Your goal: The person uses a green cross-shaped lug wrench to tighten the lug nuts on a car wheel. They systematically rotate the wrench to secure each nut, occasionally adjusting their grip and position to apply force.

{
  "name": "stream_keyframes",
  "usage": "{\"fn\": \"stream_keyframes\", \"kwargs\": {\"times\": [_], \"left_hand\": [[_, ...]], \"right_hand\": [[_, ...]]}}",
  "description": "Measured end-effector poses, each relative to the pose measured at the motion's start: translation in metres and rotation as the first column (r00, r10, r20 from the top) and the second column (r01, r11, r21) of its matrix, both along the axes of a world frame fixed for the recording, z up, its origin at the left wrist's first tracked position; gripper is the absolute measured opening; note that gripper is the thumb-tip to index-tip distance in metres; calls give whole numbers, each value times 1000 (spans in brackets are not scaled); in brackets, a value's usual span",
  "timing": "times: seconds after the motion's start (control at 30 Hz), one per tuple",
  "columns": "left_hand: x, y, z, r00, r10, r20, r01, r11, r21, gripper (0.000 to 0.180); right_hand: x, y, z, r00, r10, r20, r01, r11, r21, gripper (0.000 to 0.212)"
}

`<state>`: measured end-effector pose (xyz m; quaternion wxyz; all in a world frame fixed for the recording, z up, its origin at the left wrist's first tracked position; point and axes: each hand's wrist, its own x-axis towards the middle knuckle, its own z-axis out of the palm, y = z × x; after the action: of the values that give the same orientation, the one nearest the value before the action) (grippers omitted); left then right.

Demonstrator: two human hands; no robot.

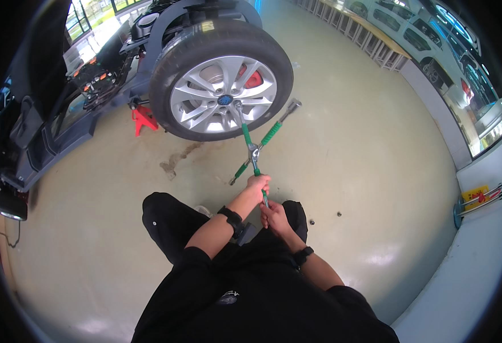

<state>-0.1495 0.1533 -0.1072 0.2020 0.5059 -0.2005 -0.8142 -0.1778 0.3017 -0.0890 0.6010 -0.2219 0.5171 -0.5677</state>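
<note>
A four-way lug wrench [271, 134] with green grips reaches from my hands to the car wheel [250, 44], its far socket against the silver rim by the hub. My left hand [258, 186] wraps round the green grip of the near arm. Closer to me, my right hand [275, 217] closes on the end of that same arm. The wrench's two side arms stick out slantwise, one up to the right and one down to the left. Behind the spokes a red brake caliper [253, 78] shows.
A red jack stand [143, 119] is under the car body, left of the wheel. Two small dark nuts, one nearer [312, 222] and one farther [339, 214], lie on the floor to my right. A long wooden bench [371, 35] runs along the back right. At the right wall is a yellow sign [475, 197].
</note>
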Motion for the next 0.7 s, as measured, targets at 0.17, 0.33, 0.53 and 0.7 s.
{"fn": "stream_keyframes", "kwargs": {"times": [0.17, 0.33, 0.53, 0.7], "left_hand": [[2, 56, 33, 996, -84, -18, 86, 993, 87, 25], [5, 114, -2, 983, -165, -78, 179, 954, 241, 25], [13, 195, -20, 934, -350, -71, 339, 805, 488, 29], [34, 243, -47, 864, -499, -63, 421, 651, 632, 29]], "right_hand": [[-2, 51, 4, 1000, -25, 2, 25, 1000, 10, 10], [-1, 116, 5, 998, -49, -32, 52, 994, 91, 11], [22, 204, 5, 971, -235, 49, 205, 918, 339, 10], [51, 253, -6, 931, -348, 113, 254, 838, 483, 11]]}}
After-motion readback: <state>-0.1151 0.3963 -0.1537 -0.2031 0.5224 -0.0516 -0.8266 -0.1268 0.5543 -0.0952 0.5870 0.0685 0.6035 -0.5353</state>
